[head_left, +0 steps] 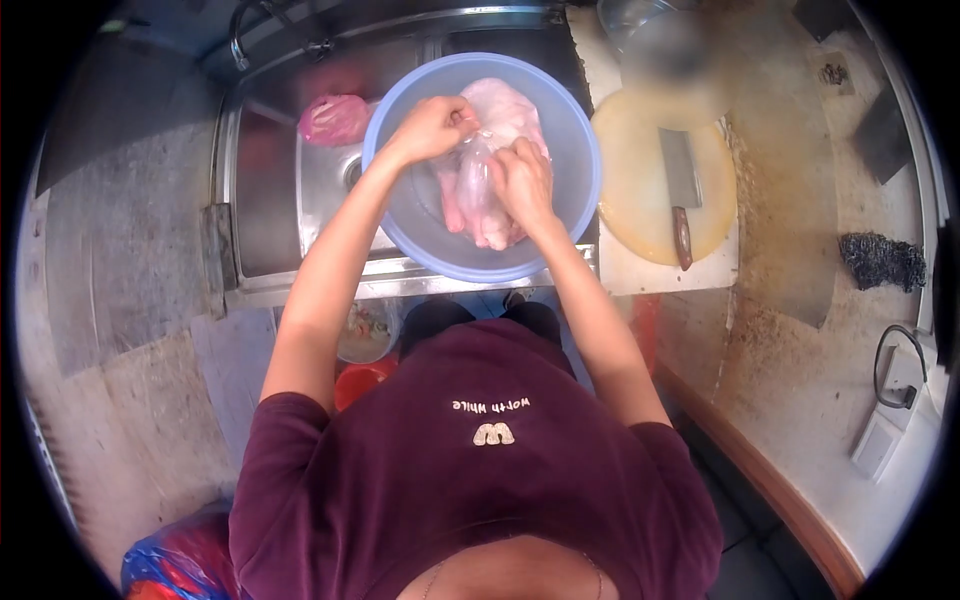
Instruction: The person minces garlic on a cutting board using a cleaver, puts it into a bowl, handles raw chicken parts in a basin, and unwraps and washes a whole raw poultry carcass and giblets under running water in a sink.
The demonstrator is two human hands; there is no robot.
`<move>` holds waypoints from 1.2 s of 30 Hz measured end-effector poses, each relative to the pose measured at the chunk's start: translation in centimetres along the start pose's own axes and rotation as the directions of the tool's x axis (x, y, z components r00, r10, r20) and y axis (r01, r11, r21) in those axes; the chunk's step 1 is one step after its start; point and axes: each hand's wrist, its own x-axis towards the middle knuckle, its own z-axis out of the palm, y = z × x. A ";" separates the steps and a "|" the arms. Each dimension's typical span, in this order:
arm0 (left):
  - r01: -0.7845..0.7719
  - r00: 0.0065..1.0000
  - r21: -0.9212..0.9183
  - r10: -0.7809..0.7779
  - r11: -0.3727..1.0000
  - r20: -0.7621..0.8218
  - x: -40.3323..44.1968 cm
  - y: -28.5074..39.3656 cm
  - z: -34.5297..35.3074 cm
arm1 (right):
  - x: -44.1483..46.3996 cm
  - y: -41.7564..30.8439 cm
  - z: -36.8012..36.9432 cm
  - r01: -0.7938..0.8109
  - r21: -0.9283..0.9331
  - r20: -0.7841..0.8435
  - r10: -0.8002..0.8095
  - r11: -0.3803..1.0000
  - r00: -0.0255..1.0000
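A blue plastic basin [400,215] rests over the sink's front edge. In it lie pale pink pieces of raw meat [505,105], apparently poultry, partly covered by a clear plastic bag [473,180]. My left hand [432,128] is at the bag's upper left, its thumb and fingers pinched together on the film. On the right side, my right hand [525,180] has its fingers curled against the bag and meat. Its fingertips are partly hidden, but they appear to grip the plastic. The underside of the meat cannot be seen.
Right of the basin, a cleaver [680,180] lies on a round cutting board [630,215]. A pink bag [333,120] sits in the metal sink [318,190], with a faucet [240,45] behind. A wall socket [897,375] is at right. Below the counter stands a waste container [365,335].
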 end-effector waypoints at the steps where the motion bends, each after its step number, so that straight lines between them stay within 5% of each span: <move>1: 0.006 1.000 -0.025 -0.006 1.000 0.007 0.0 -0.1 -0.1 | -0.1 0.2 0.1 -0.002 0.009 -0.006 0.002 1.000 1.000; 4: 0.123 0.991 -0.035 -0.121 0.992 0.055 0.1 -0.3 -0.2 | -0.3 0.3 0.2 0.005 0.018 -0.003 -0.005 1.000 1.000; 7: 0.142 0.985 -0.167 -0.123 0.976 0.117 0.5 -1.4 -0.2 | 0.6 -0.3 -0.3 -0.007 0.060 0.002 0.007 0.998 1.000; 13: 0.161 0.968 -0.127 -0.132 0.979 0.213 0.8 -0.7 -0.2 | 1.8 -1.0 1.9 -0.085 0.100 0.013 0.084 0.991 0.996; 19: 0.378 0.912 -0.373 -0.271 0.847 0.308 -0.6 0.4 -0.8 | 1.1 -0.3 2.7 -0.128 0.128 0.022 0.126 0.983 0.992; 26: 0.262 0.963 -0.386 -0.211 0.884 0.170 -2.6 4.6 -5.1 | 1.0 0.1 2.6 -0.119 0.200 -0.013 0.124 0.973 0.992; 29: 0.161 0.983 -0.365 -0.180 0.917 -0.019 -2.7 5.2 -5.5 | 1.1 -0.8 1.2 -0.252 0.488 0.047 0.263 0.836 0.964; 33: 0.135 0.983 -0.351 -0.169 0.927 -0.067 -3.8 1.4 -2.2 | -0.1 -1.8 -2.5 -0.168 0.583 0.079 0.150 0.795 0.985; 35: 0.168 0.976 -0.187 -0.138 0.968 0.166 -4.7 0.7 0.3 | -1.4 -2.2 -4.0 -0.112 0.592 0.084 0.078 0.798 0.993; 36: 0.211 0.973 -0.267 -0.177 0.940 0.147 -5.4 1.1 2.1 | -2.3 -2.4 -4.6 -0.126 0.587 0.135 0.057 0.800 0.989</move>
